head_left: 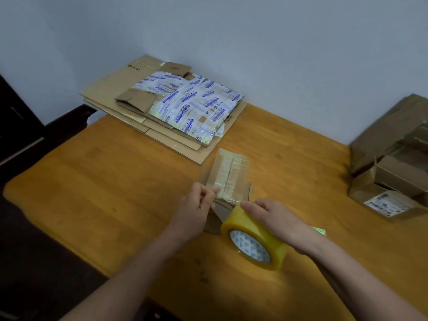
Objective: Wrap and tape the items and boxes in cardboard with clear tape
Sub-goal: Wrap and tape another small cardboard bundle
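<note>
A small cardboard-wrapped package (228,176) with clear tape strips along its top lies in the middle of the wooden table (104,181). My left hand (196,209) pinches the package's near left edge, where the tape ends. My right hand (275,218) grips a big roll of yellowish clear tape (254,239) from above, standing on its edge just in front of the package. Whether a strip of tape runs from the roll to the package is unclear.
Flattened cardboard sheets (111,93) are stacked at the table's far left, with a blue-printed plastic mailer (192,105) on top. Opened cardboard boxes (391,163) with a shipping label stand at the right edge. A small green-patterned object (320,230) peeks out behind my right wrist.
</note>
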